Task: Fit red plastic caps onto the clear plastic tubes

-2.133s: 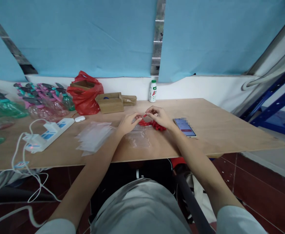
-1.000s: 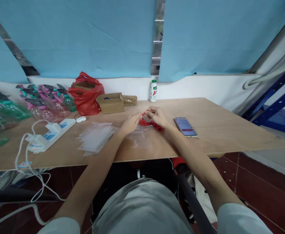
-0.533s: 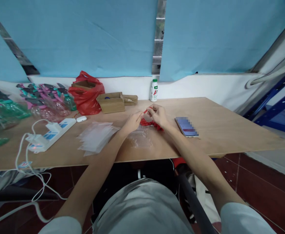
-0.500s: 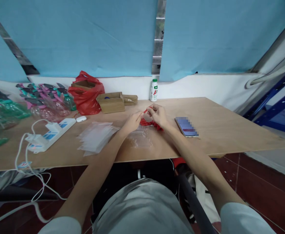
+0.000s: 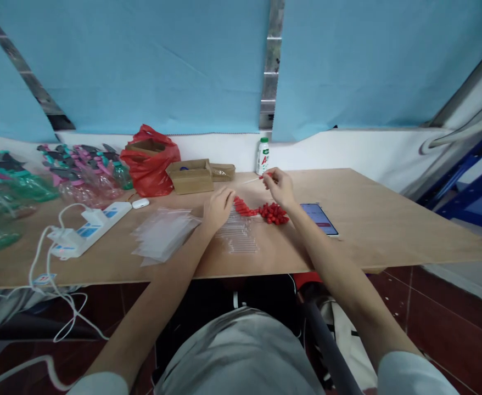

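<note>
My right hand (image 5: 280,186) is raised over the table, its fingers pinching a thin clear stick with a red end (image 5: 261,177). The stick points left from the fingertips. My left hand (image 5: 219,207) is low at the left end of a row of red tips (image 5: 245,207), fingers curled together; what they hold, if anything, is hidden. Below those tips, several thin clear sticks (image 5: 241,241) lie side by side on the wood. A heap of small red pieces (image 5: 273,214) sits to the right, under my right wrist.
Clear plastic bags (image 5: 162,236) lie left of my left forearm, beside a power strip (image 5: 96,227) with white cables. A phone (image 5: 320,219) is at the right. Behind stand a cardboard box (image 5: 190,176), a red bag (image 5: 152,170), a white bottle (image 5: 263,156) and several spray bottles (image 5: 88,181).
My hands, close together over the red pieces before, have moved apart. The right one has gone right and slightly up with the stick; the left has come down to the row, uncovering the red heap.
</note>
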A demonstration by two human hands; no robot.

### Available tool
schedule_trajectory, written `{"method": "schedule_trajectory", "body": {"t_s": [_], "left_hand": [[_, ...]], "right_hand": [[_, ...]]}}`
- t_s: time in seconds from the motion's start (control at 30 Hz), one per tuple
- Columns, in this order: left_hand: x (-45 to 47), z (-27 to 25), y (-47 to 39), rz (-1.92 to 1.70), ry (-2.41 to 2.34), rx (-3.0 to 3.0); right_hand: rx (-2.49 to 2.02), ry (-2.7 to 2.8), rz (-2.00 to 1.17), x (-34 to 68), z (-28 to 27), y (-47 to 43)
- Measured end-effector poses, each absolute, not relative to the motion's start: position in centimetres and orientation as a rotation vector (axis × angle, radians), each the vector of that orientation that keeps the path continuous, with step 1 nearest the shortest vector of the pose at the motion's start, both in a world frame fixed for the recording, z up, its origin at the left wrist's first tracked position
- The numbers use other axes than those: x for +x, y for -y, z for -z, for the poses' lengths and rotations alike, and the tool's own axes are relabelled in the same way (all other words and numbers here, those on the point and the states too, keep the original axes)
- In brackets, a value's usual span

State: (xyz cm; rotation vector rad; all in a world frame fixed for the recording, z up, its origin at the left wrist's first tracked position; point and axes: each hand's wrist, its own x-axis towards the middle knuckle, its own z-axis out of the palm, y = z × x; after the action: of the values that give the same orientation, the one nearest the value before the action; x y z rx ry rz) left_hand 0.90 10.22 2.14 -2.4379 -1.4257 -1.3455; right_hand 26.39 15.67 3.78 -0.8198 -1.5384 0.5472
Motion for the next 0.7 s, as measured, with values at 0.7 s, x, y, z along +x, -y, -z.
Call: {"method": "schedule_trajectory", "body": {"t_s": [0.7], "left_hand": [[1.2,-1.4,-10.6,1.687,1.379,-2.511]], "right_hand": [[-0.676,1.726,-0.618,22.1,-2.7,-11.5]]}}
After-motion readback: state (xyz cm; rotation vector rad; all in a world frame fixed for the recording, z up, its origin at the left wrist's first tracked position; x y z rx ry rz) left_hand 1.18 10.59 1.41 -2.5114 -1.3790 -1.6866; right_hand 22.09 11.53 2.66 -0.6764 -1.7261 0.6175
